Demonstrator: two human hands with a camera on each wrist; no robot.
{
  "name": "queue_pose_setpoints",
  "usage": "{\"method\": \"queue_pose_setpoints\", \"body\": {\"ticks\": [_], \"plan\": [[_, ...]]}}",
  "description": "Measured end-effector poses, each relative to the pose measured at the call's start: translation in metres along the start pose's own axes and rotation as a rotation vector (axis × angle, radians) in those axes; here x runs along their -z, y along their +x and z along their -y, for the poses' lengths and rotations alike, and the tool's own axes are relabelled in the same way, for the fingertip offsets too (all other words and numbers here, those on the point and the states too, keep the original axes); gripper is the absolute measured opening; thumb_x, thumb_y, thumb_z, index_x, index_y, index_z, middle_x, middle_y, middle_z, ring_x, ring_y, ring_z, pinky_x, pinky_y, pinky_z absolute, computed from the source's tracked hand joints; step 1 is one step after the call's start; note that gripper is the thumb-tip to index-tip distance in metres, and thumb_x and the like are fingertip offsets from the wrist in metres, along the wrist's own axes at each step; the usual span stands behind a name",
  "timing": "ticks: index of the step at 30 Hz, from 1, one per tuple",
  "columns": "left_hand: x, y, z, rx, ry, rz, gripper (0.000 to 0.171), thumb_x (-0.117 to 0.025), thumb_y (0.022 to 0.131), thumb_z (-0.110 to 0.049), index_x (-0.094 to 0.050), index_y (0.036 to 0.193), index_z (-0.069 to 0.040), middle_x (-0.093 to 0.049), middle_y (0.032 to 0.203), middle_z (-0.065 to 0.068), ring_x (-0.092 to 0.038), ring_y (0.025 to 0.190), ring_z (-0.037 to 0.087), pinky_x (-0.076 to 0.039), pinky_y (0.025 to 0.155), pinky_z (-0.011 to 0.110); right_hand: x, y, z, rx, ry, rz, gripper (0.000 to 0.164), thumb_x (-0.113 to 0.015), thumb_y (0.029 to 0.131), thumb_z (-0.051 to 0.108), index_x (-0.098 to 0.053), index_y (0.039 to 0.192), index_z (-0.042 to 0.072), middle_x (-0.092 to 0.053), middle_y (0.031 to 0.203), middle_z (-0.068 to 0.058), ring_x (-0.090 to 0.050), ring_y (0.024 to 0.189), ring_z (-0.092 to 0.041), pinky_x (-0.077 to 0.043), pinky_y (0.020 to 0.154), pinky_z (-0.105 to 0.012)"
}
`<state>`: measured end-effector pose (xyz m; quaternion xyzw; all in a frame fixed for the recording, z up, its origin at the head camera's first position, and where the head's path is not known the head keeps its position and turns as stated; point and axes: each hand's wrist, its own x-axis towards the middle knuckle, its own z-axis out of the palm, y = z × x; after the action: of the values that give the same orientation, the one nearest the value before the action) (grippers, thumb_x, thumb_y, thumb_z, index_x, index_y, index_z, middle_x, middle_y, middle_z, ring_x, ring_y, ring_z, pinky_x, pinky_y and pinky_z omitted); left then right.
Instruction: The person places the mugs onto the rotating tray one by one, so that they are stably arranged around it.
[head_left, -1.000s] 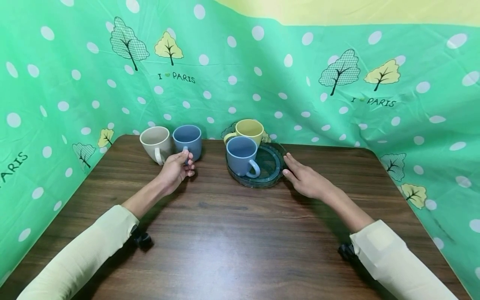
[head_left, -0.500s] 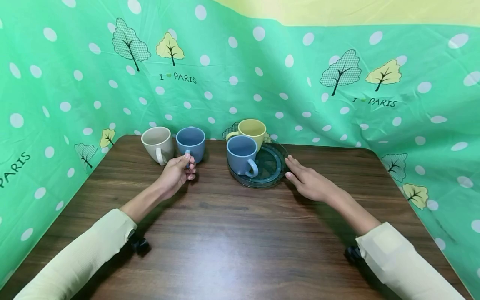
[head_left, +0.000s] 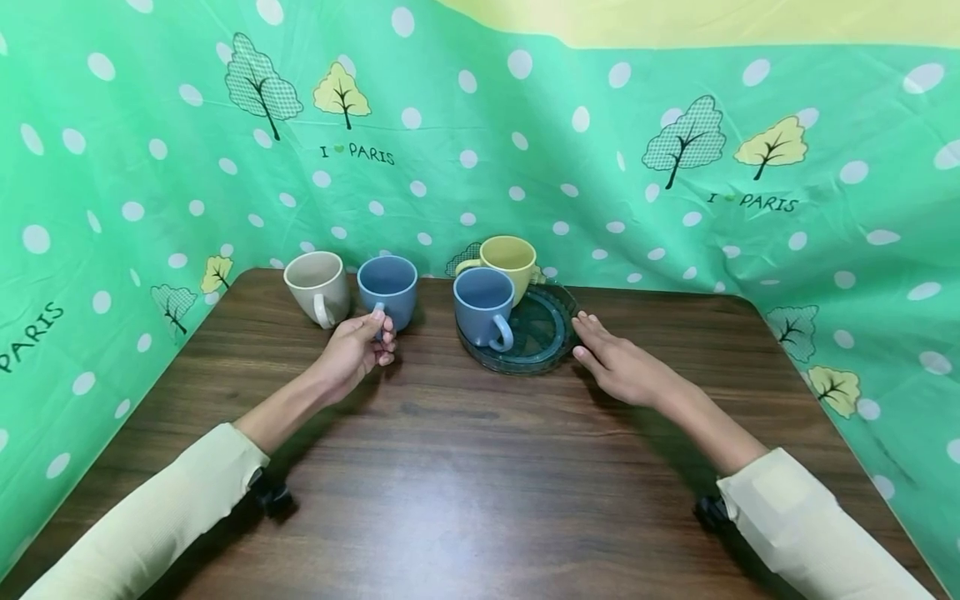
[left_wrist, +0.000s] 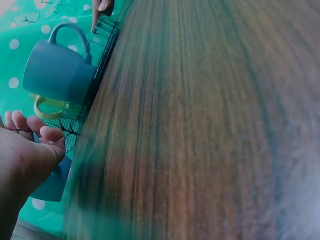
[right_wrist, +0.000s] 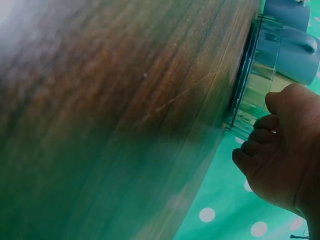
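My left hand pinches the handle of a blue mug, which stands upright near the table's back edge. A second blue mug and a yellow mug sit in a round, dark glass dish. At that dish's right rim is my right hand, its fingers straight and held side by side against or close to the glass. In the left wrist view, the pinched blue mug is partly hidden behind my hand. The right wrist view has the glass dish beyond my fingers.
A pale grey mug stands at the left, its handle towards me, just left of the pinched mug. The brown wooden table stretches in front. A green dotted cloth hangs right behind the table's back edge.
My left hand and the blue mug it pinches have shifted slightly to the right, widening the gap to the grey mug. My right hand stays by the dish.
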<state>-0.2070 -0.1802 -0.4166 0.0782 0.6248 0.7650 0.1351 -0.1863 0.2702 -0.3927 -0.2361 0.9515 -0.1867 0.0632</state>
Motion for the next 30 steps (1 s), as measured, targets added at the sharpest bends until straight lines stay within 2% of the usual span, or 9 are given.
{"method": "queue_pose_setpoints", "body": {"ticks": [12,30], "plan": [[-0.008,-0.005,0.0,-0.014,0.001,0.02,0.036,-0.037,0.125,-0.025,-0.058,0.099,-0.012,-0.056,0.088,-0.002,-0.05,0.078,0.012,-0.045,0.07,0.022,0.0,-0.005,0.002,-0.01,-0.003,0.021,0.065,-0.041,0.125,0.032,-0.027,0.175,-0.006,-0.019,0.186,-0.029,-0.02,0.173,-0.052,-0.025,0.138,-0.071],[-0.014,-0.011,-0.001,-0.02,0.034,0.071,0.036,-0.038,0.125,-0.024,-0.057,0.097,-0.011,-0.057,0.089,-0.001,-0.051,0.079,0.012,-0.046,0.07,0.023,-0.001,-0.011,0.004,0.002,-0.01,0.023,0.064,-0.04,0.125,0.032,-0.028,0.175,-0.005,-0.019,0.186,-0.029,-0.021,0.173,-0.051,-0.026,0.138,-0.071]]}}
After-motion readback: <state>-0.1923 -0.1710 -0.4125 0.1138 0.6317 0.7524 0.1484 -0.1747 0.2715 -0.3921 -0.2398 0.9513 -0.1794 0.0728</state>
